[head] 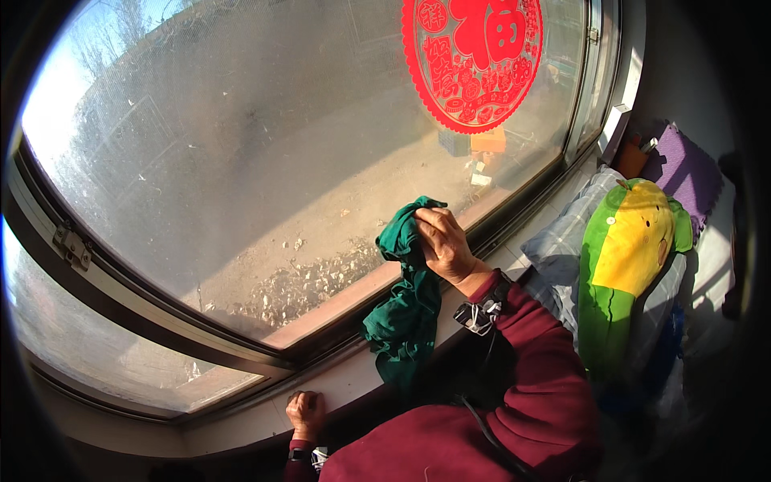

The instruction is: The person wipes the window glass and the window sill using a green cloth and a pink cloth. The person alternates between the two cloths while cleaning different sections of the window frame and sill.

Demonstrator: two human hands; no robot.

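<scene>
My right hand (444,246) grips a bunched dark green cloth (402,328) close to the lower part of a large window pane (253,175). One wad of the cloth sits at my fingers, and the remainder hangs down over the sill. Whether the wad touches the glass I cannot tell. My left hand (306,413) rests curled on the white tiled windowsill (328,382), near its front edge; no object shows in it. A red round paper-cut decoration (473,66) is on the upper right of the pane. The glass looks hazy, with small specks.
A dark window frame (518,205) with a metal latch (72,246) borders the panes. Right of me lies a green and yellow plush toy (632,241) on a plaid pillow (551,241). Behind it stands a purple foam mat (686,172). A black cable (488,431) crosses my torso.
</scene>
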